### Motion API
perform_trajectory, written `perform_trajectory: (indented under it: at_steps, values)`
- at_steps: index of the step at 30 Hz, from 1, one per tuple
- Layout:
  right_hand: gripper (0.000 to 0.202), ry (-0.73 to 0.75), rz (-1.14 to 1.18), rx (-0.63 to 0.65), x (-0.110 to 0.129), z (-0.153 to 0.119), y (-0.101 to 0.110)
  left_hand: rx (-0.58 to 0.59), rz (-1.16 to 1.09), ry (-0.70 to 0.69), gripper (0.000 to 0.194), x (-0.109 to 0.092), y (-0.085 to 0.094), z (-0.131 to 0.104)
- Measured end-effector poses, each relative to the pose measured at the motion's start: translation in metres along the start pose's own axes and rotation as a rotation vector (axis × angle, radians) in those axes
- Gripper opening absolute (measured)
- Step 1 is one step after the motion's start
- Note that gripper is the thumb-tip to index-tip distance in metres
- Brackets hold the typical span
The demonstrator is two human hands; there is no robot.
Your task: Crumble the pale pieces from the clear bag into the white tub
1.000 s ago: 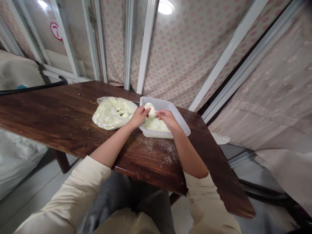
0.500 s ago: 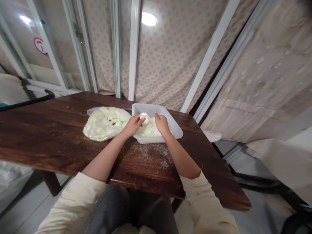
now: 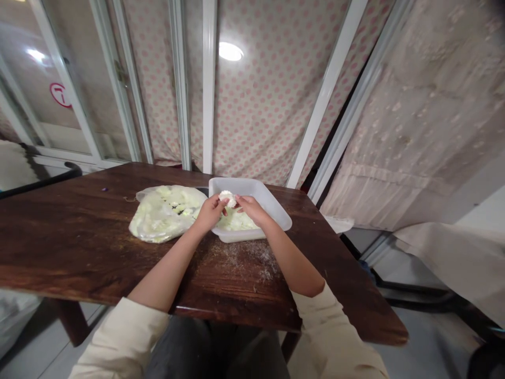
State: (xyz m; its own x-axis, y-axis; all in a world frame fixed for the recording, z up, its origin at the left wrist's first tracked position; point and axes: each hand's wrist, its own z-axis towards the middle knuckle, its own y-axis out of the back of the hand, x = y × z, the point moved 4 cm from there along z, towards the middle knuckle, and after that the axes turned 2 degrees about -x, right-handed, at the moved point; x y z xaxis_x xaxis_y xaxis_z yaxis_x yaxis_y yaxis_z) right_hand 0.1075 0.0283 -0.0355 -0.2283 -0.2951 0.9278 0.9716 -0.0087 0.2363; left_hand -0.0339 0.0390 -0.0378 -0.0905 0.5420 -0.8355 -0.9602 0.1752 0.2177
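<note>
A dotted curtain (image 3: pixel 260 113) hangs behind white frame bars at twelve o'clock, beyond a dark wooden table (image 3: pixel 71 226) that spreads across the view. On the table's far half sits a translucent white tub (image 3: pixel 276 213), and at nine o'clock from it, just beside, lies a clear plastic bag (image 3: pixel 158 221) full of pale yellow-green pieces. The left hand (image 3: pixel 209 214) comes in over the tub's near-left edge, thumb and fingers clamped on a white ruffled piece (image 3: pixel 228 197). The right hand (image 3: pixel 252 208) meets it from three o'clock, fingertips at the piece's edge; the view is too small to tell whether they grip it or only touch. The piece is held above the tub, at ten o'clock from its middle, over pale bits (image 3: pixel 239 222) lying inside. Crumbs (image 3: pixel 252 258) dust the wood at six o'clock from the tub.
</note>
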Motion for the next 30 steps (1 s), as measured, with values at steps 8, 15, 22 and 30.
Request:
perform_trajectory:
  at_steps: [8,15,22,30]
  values:
    - [0.033,0.032,0.101,-0.1,0.004,-0.002,0.008,0.063,-0.049,0.047,0.031,0.004,-0.003,0.001]
    - [0.04,0.017,0.079,-0.225,0.0,-0.001,0.016,0.051,-0.021,0.023,0.023,0.011,-0.002,0.004]
    - [0.038,-0.033,0.204,-0.162,-0.004,0.001,0.012,0.029,0.129,-0.019,0.017,0.004,0.002,0.0]
    - [0.043,0.016,0.055,-0.168,0.0,0.0,0.01,0.06,0.204,-0.045,0.014,0.003,0.001,-0.001]
